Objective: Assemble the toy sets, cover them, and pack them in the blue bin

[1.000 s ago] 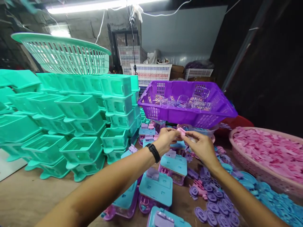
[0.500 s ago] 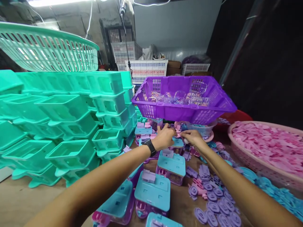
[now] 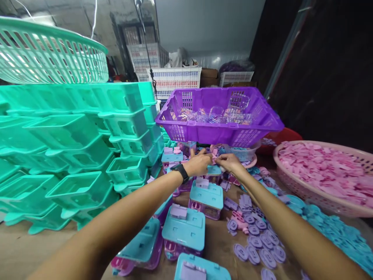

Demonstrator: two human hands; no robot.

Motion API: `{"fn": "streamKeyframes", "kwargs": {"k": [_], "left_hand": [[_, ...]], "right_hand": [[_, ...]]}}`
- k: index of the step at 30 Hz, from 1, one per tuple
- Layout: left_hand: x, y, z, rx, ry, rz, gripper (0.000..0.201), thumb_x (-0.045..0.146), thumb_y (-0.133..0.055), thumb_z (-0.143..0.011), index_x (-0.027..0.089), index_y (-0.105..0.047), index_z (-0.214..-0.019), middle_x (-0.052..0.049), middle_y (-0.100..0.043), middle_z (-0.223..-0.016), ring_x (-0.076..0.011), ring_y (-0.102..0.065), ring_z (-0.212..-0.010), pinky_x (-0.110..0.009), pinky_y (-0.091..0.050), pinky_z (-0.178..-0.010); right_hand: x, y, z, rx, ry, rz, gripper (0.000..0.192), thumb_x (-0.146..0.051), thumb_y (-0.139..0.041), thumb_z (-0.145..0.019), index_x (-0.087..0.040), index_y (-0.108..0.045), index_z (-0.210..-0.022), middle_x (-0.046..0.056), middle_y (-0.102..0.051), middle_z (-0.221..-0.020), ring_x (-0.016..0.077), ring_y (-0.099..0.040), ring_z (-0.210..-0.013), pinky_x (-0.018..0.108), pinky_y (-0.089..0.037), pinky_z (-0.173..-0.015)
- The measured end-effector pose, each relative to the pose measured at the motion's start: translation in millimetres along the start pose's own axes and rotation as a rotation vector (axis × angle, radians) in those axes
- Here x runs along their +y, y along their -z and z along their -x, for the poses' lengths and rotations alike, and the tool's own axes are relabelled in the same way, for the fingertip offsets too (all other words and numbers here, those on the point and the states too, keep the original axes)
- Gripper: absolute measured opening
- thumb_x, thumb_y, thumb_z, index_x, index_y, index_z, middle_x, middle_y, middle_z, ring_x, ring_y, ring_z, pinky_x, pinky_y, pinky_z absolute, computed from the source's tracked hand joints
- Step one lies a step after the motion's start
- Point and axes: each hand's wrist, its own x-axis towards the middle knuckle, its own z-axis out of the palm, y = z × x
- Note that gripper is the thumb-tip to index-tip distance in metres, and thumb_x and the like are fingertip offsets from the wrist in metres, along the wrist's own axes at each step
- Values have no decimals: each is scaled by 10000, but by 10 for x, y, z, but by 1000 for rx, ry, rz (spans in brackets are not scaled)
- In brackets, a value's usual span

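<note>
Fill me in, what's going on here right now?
A person's left hand and right hand meet at a small pink piece; the exact grip is too small to make out. Blue-lidded boxes stand nearer the person, several with purple pieces on their lids. Beyond, a purple basket holds clear parts. Green bins are stacked to the left.

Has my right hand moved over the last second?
Yes. Judged against the purple basket, the right hand has shifted forward and slightly left, so it now appears closer to the basket's near wall.
</note>
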Motion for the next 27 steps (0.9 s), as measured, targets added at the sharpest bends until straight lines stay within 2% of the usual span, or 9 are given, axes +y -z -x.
{"fn": "streamKeyframes", "kwargs": {"k": [5,9,12,14,17,20,23,25,27], "left_hand": [[-16,80,-39,-6,22,56,491,-55,-502,-684,155,-777,-1033,-124,-702,-1282,-409,-459,-1334,-624,-354,-1021],[37,117,23,73,82,160,454,-36,-511,-697,156,-782,-1007,-133,-733,-1224,-403,-477,-1326,-609,-369,-1037],[271,90,177,168,94,278,331,25,-559,-773,155,-770,-992,-126,-749,-1157,-352,-549,-1267,-481,-449,-1003],[507,19,310,166,50,383,172,135,-609,-862,155,-749,-960,-86,-770,-1006,-259,-671,-1040,-339,-518,-853],[845,-147,485,124,54,836,139,273,-718,-884,140,-680,-902,-19,-719,-768,-130,-653,-687,-204,-476,-608],[1055,-269,608,197,224,1361,257,243,-837,-787,148,-616,-875,18,-655,-696,-85,-591,-597,-171,-428,-550],[1156,-280,716,241,369,1575,291,227,-872,-750,149,-633,-895,31,-638,-665,-74,-577,-553,-172,-427,-540],[1185,-253,797,174,420,1680,192,241,-814,-809,134,-659,-842,23,-631,-626,-75,-579,-524,-181,-442,-541],[1171,-216,889,97,454,1753,200,267,-747,-856,126,-655,-748,-1,-636,-598,-97,-608,-520,-211,-494,-574]], "right_hand": [[-101,137,92,-40,-58,-118,236,-378,-695,-959,-143,-692,-943,-3,-690,-888,130,-645,-727,273,-560,-648],[-16,266,442,49,-57,-340,224,-369,-722,-897,-160,-699,-820,-8,-670,-706,105,-572,-555,224,-460,-503],[52,308,775,137,-96,-534,321,-479,-632,-887,-172,-702,-829,23,-660,-644,109,-480,-420,236,-346,-378],[47,292,957,187,-104,-651,415,-570,-558,-892,-176,-689,-898,42,-670,-673,115,-461,-404,237,-309,-348],[-53,219,1161,277,-72,-777,491,-654,-543,-868,-196,-657,-1002,45,-691,-761,139,-545,-490,240,-374,-383],[-208,144,1334,356,-14,-845,553,-706,-570,-848,-222,-633,-1108,49,-711,-884,165,-641,-646,250,-476,-482],[-326,102,1495,365,40,-882,586,-718,-580,-852,-238,-621,-1187,69,-722,-1015,198,-697,-809,268,-545,-590],[-364,101,1584,337,77,-859,553,-693,-566,-883,-248,-625,-1206,79,-728,-1094,224,-719,-913,299,-583,-678],[-387,123,1657,287,193,-678,498,-650,-476,-964,-262,-627,-1237,88,-728,-1183,239,-724,-1022,333,-601,-781]]}}
